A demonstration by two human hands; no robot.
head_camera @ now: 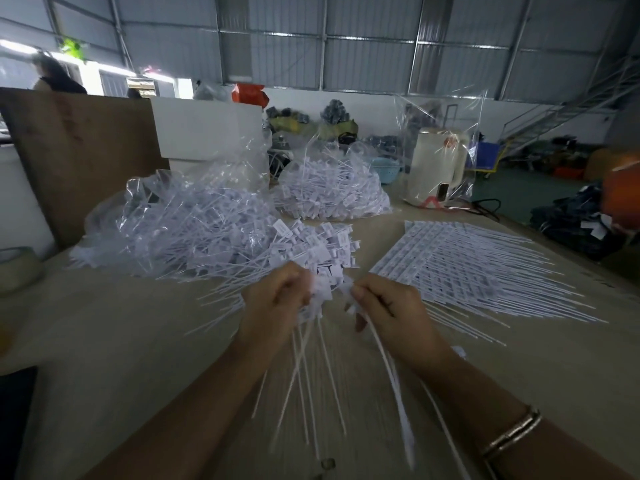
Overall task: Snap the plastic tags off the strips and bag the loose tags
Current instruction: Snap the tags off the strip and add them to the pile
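Observation:
My left hand [277,303] grips a bunch of white plastic tags [320,289] whose long tails [304,368] hang toward me. My right hand [388,313] sits just right of it and pinches a few tags, their tails [394,375] trailing down past my wrist. Behind my hands lies a big loose heap of tags [214,237] spilling from a clear bag [166,202]. A second clear bag of tags [332,192] stands farther back. To the right, uncut strips of tags [467,265] lie flat in a fanned stack.
A brown board [76,154] leans at the left, with a white box [207,129] behind the heap. A cream kettle in clear wrap [436,164] stands at the back right. A tape roll [17,268] sits at the left table edge. The table's right edge drops to the floor.

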